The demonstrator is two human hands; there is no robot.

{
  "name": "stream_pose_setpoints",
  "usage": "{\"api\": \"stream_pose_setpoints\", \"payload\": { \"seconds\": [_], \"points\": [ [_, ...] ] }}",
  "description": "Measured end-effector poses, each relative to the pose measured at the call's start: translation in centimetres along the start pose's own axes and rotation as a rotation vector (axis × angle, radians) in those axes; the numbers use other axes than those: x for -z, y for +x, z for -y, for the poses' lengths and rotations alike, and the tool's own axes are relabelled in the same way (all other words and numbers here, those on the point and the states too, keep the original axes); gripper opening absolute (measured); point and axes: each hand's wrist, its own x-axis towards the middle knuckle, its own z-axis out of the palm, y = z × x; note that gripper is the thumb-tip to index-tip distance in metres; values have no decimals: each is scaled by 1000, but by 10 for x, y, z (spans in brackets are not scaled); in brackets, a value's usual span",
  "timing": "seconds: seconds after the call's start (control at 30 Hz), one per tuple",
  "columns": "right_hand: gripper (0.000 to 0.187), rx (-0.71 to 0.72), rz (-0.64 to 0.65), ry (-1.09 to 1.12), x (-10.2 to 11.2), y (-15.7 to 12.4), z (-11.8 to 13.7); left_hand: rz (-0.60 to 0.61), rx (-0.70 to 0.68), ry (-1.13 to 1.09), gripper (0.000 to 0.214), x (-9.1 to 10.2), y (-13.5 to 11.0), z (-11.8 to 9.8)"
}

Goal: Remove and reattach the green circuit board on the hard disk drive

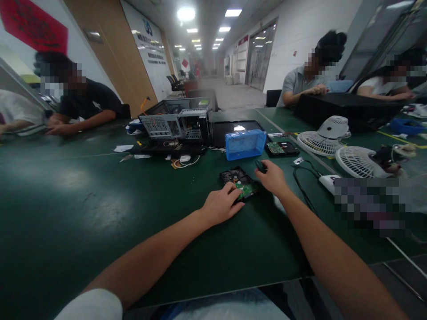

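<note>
- Left fingers [234, 188]: stretched out flat and close together, tips pressing on the near edge of the drive [236, 177]; nothing gripped.
- Left hand [220, 205]: palm down on the table [100, 200], at 7 o'clock of the drive.
- Right hand [271, 178]: fingers curled tight round a small dark tool [260, 166]; only its rounded dark end shows, the tip is hidden, so I cannot tell the tool type.
- Tool sits at 2 o'clock of the drive, just beside its far right corner.
- Step in hand, as I judge it: drive pinned flat by the left hand while the right brings the tool to its corner.
- What this calls for, I judge: steady downward pressure, since the smooth table top looks likely to let the drive slide.
- Drive: flat black metal slab, rectangular, lying skewed, centre of the table in front of the person.
- Board [247, 190]: green, thin, on the drive's near right part, partly under the left fingertips.
- Table: dark green, matte, mildly reflective.
- Blue box [245, 143]: translucent plastic, rectangular, at 12 o'clock, apart from the drive.
- Second drive [282, 148]: black with green board, at 1 o'clock.
- PC case [176, 122]: open, grey perforated metal, at 11 o'clock.
- Fans [322, 135]: white plastic, round grilles, at 2 o'clock.
- Cable [302, 178]: thin, black, looped, at 3 o'clock.
</note>
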Motion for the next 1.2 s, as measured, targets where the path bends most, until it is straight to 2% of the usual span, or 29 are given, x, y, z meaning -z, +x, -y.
{"api": "stream_pose_setpoints", "payload": {
  "seconds": [0.1,0.3,0.47,0.67,0.87,0.97,1.07,1.2],
  "points": [
    [16,-71,42,85,-6,1,-7,22,-37,18,48,-4,0,0],
    [17,-195,111,337,-24,3,-18,21,-97,42,42,-9,0,3],
    [20,-253,53,551,-31,5,-21,41,-88,19,40,-6,0,2],
    [27,-265,-18,563,-33,4,-21,50,-75,8,39,-6,1,1],
    [38,-247,-33,630,-25,-8,-21,48,-65,-9,40,-7,1,2],
    [42,-296,-74,714,-17,-17,-19,49,-67,-15,40,-7,0,2],
    [38,-364,-111,847,-8,-19,-13,40,-69,-21,40,-8,0,3],
    [28,-421,-150,1054,11,-8,1,48,-65,-22,40,-9,0,4]
  ]
}}
